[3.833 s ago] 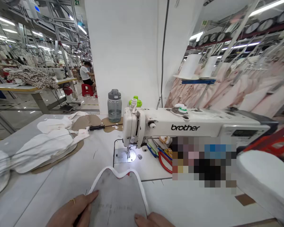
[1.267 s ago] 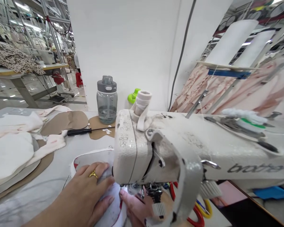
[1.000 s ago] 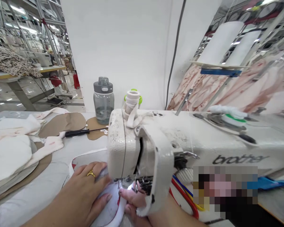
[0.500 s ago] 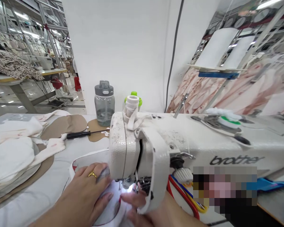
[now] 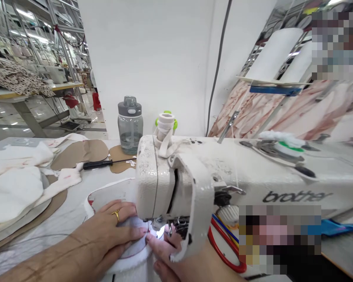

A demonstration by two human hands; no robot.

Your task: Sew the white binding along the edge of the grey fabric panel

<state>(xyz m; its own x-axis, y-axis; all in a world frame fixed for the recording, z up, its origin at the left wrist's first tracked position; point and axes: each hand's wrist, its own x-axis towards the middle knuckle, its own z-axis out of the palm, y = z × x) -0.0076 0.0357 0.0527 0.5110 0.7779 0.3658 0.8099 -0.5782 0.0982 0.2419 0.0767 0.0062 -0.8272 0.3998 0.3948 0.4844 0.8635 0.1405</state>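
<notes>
A light grey fabric piece with a white edging strip and a thin red line along it lies under the head of a white sewing machine. My left hand, wearing a gold ring, rests flat on the piece, fingers stretched toward the lit needle area. Close to the needle, the index fingertip of my right hand touches the fabric edge. The white strip runs between that finger and the thumb, which appear closed on it. The machine's curved white guard hides part of this hand.
Left of the machine lie a black-handled screwdriver, brown card templates and stacked white fabric pieces. A grey water bottle stands behind. Red-handled scissors sit right of the guard. Thread cones stand at upper right.
The fabric has turned and shifted under the needle, showing more white edging in front. My left fingers have moved right, toward the needle. The right index finger has shifted slightly left.
</notes>
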